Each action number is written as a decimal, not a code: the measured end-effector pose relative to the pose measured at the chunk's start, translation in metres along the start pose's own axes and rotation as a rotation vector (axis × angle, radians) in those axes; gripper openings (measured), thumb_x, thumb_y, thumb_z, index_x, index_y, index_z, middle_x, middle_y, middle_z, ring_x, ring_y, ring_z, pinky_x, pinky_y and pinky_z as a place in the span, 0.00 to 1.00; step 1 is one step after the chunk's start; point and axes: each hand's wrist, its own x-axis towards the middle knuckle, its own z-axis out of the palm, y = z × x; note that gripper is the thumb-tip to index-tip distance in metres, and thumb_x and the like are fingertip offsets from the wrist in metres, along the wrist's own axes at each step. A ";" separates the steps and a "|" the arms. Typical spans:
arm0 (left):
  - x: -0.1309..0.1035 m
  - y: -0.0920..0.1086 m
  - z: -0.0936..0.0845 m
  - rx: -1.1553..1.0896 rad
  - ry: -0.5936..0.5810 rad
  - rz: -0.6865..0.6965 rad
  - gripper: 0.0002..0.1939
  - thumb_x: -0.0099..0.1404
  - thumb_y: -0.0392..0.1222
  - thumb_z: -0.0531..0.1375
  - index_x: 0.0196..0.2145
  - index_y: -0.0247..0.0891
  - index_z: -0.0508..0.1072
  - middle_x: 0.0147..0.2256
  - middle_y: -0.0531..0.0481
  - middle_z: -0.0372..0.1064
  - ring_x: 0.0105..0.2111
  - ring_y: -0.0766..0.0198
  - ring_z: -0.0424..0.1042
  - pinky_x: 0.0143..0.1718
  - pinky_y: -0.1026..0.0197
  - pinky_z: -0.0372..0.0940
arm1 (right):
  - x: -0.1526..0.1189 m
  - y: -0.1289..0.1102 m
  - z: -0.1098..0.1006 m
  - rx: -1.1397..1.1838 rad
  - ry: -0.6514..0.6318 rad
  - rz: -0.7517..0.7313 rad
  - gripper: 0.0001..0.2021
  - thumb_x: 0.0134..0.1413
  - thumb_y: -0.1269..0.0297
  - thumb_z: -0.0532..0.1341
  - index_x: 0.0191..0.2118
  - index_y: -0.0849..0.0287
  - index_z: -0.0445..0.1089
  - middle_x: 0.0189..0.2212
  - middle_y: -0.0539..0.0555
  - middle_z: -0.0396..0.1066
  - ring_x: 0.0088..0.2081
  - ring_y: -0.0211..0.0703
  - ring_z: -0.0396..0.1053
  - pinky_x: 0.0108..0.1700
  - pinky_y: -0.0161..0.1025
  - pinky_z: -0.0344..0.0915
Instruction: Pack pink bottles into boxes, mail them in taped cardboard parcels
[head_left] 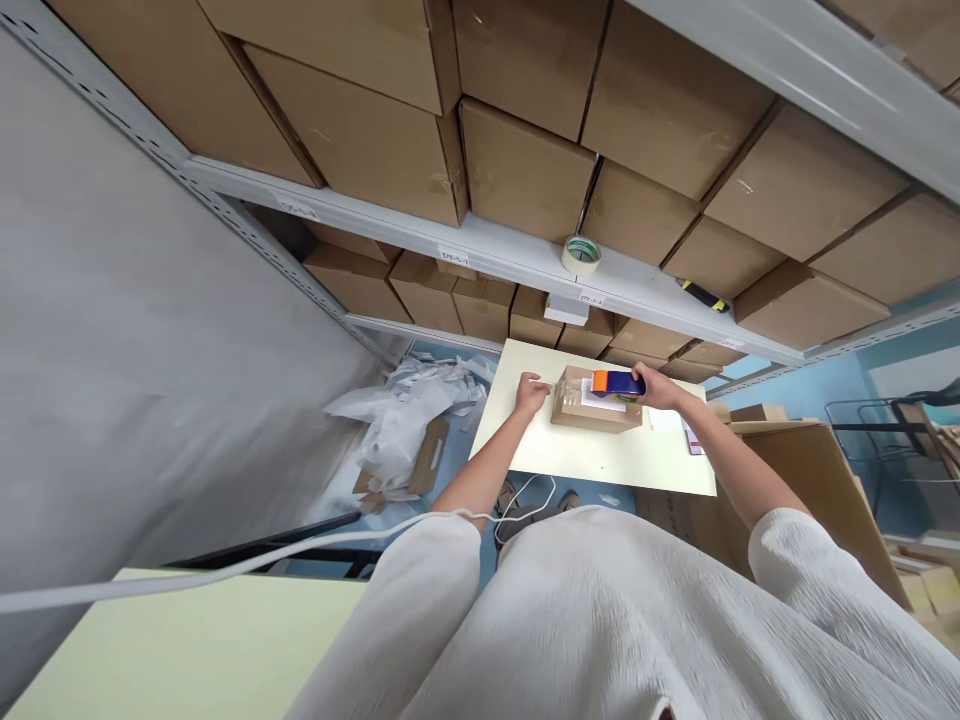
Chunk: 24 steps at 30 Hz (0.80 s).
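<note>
A small cardboard box (596, 418) lies on the pale table, with a white paper (592, 397) on its top face and clear tape shining at its left end. My right hand (654, 386) is closed around a blue and orange tape dispenser (619, 383), which is over the top of the box and partly covers the paper. Just left of the box is my left hand (532, 391), its fingers loosely stretched toward the box's left end with nothing visible in them. Whether its fingertips touch the box I cannot tell.
On the pale table (547, 455), a phone (693, 440) and a white sheet (665, 421) lie near my right forearm. The shelf beyond holds a tape roll (581, 256), a yellow-black utility knife (703, 295) and several boxes. Plastic wrap (409, 420) covers the floor at left. A white cable (300, 545) crosses my left arm.
</note>
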 end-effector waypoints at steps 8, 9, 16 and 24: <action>0.005 -0.014 0.025 0.170 -0.030 -0.043 0.19 0.59 0.33 0.68 0.44 0.43 0.67 0.35 0.52 0.77 0.41 0.56 0.80 0.50 0.55 0.71 | -0.001 -0.006 -0.001 -0.035 -0.006 0.025 0.26 0.51 0.46 0.70 0.42 0.50 0.54 0.38 0.49 0.70 0.34 0.43 0.62 0.36 0.38 0.59; 0.005 -0.014 0.026 0.204 -0.037 -0.046 0.20 0.60 0.33 0.68 0.46 0.43 0.67 0.37 0.51 0.78 0.42 0.56 0.80 0.51 0.55 0.71 | -0.001 -0.006 -0.001 -0.040 -0.006 0.031 0.26 0.51 0.48 0.70 0.42 0.50 0.54 0.38 0.50 0.70 0.34 0.43 0.62 0.36 0.38 0.59; 0.004 -0.009 0.019 0.320 -0.030 0.068 0.25 0.59 0.35 0.71 0.53 0.41 0.72 0.50 0.42 0.78 0.51 0.54 0.80 0.55 0.53 0.72 | -0.001 -0.011 -0.002 -0.068 -0.018 0.040 0.23 0.52 0.51 0.70 0.44 0.51 0.56 0.39 0.51 0.72 0.35 0.44 0.64 0.36 0.38 0.60; -0.018 0.025 0.021 0.617 -0.275 0.537 0.29 0.68 0.33 0.59 0.66 0.41 0.71 0.70 0.41 0.67 0.71 0.50 0.64 0.73 0.47 0.59 | -0.002 -0.017 0.003 -0.137 -0.023 0.024 0.37 0.59 0.52 0.71 0.67 0.55 0.57 0.54 0.62 0.77 0.50 0.57 0.75 0.49 0.45 0.70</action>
